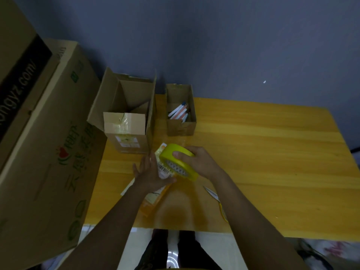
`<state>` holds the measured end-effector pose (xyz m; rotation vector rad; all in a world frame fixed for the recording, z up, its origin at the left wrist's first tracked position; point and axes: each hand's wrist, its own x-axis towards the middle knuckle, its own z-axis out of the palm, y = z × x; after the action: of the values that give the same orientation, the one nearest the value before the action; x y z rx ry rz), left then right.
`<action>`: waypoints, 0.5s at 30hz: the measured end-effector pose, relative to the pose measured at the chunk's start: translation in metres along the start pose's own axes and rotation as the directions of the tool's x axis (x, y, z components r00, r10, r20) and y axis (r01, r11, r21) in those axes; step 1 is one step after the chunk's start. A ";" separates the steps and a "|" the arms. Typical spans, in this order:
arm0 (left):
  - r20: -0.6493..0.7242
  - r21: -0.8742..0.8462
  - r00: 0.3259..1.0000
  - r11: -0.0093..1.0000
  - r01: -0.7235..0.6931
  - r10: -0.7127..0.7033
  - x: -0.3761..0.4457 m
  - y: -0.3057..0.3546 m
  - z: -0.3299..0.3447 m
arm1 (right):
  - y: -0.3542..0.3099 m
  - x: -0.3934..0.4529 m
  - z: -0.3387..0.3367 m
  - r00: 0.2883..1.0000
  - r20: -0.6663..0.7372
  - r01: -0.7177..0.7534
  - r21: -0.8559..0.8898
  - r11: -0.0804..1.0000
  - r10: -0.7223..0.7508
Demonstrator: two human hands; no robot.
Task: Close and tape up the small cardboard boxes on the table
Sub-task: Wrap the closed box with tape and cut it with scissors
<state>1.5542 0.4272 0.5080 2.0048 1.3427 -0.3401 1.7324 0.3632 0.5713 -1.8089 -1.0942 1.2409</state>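
Two hands: right (196, 160) grasps tape roll (176, 162), left (150, 172) holds small box (162, 166); pens (180, 112) fill open box (181, 121).

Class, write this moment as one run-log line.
left hand: holds small box | right hand: grips yellow tape roll against it | scissors: on table | pen box: open

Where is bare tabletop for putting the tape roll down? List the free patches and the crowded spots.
Free: the wide table stretch right of the pen box, beyond the scissors. Crowded: the left side, around the open box, both hands and the tape roll.
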 end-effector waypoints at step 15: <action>-0.022 0.372 0.994 0.923 -0.095 0.111 0.030 0.000 0.009 | 0.107 -0.046 0.009 0.876 -0.265 -0.471 -0.300 0.829 0.402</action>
<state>1.5683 0.4422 0.4847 2.3964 1.2634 -0.5385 1.7428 0.2772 0.4929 -2.5144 -0.8561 1.1306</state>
